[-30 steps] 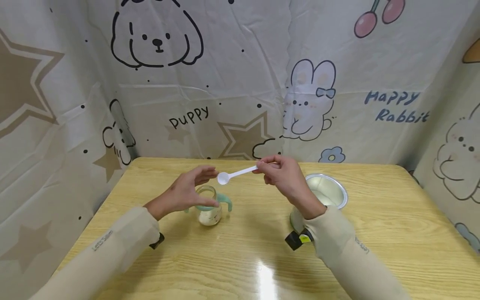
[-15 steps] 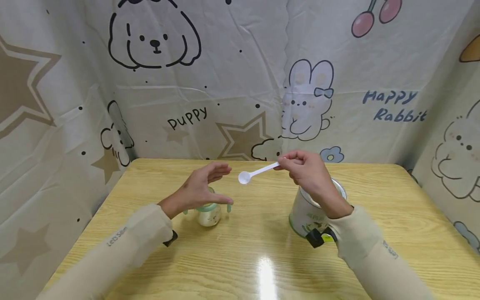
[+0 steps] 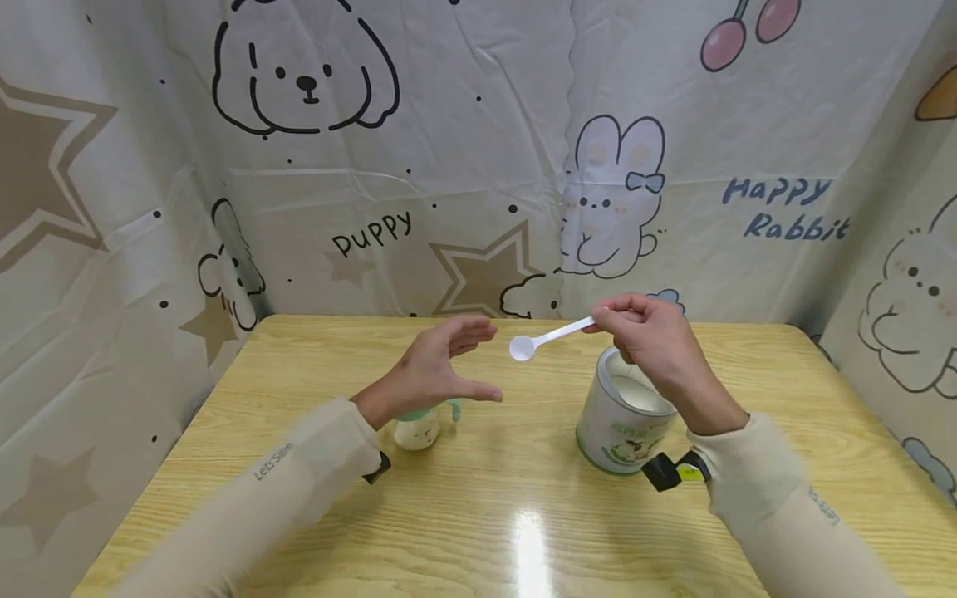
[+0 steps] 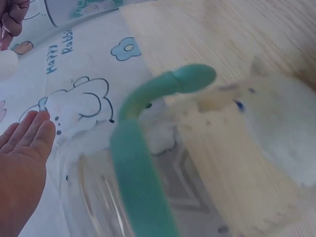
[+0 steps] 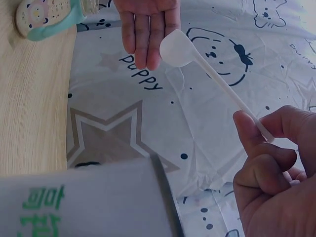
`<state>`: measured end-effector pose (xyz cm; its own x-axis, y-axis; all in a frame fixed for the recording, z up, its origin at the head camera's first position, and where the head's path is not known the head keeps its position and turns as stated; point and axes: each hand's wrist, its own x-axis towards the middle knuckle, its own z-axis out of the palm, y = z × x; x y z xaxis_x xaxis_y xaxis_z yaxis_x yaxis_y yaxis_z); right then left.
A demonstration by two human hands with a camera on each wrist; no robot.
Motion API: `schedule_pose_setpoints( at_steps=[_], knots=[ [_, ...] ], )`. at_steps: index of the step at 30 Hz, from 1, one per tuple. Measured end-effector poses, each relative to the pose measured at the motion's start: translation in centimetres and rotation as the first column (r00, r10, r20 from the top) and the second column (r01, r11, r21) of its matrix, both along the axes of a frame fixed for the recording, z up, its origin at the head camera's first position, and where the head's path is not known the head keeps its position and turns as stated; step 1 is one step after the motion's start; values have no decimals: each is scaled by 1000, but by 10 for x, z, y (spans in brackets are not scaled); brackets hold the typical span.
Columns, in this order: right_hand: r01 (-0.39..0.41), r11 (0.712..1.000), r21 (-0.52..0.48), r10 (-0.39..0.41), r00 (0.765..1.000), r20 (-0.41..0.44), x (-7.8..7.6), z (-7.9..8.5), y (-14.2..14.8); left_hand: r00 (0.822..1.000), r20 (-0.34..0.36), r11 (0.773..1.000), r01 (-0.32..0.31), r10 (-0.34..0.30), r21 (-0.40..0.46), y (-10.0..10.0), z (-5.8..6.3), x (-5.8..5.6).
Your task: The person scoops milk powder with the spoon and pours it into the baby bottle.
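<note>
In the head view my right hand [image 3: 654,345] pinches a white plastic scoop [image 3: 522,348] by the end of its handle, its bowl pointing left. My left hand [image 3: 437,365] is held with straight fingers and thumb spread apart, close to the left of the bowl and touching nothing. Behind the left wrist, partly covered, stands a small baby bottle [image 3: 417,432] with pale contents. Its mint green handle [image 4: 140,173] fills the middle of the left wrist view. The tin [image 3: 620,419], opened and holding pale powder, stands below the right hand, which overlaps its rim.
A light wood-grain table [image 3: 478,515] carries the bottle and the tin. A cloth curtain [image 3: 463,166] printed with cartoon animals hangs along the table's back edge and at both sides. Black straps [image 3: 665,471] with a camera sit at the wrists.
Both hands have moved to the right, away from over the bottle. The scoop has travelled with the right hand towards the tin, and the bottle's mouth has become hidden.
</note>
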<state>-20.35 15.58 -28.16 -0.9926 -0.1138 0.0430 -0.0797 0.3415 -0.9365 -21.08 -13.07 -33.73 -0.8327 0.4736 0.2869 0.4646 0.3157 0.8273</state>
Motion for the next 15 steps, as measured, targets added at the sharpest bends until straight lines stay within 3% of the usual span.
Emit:
schedule_pose_setpoints(
  at_steps=[15],
  knots=[
    [25,1000,16,-25,999,-24,2,2,32,996,6,996,93,-93,12,36,2,0]
  ],
)
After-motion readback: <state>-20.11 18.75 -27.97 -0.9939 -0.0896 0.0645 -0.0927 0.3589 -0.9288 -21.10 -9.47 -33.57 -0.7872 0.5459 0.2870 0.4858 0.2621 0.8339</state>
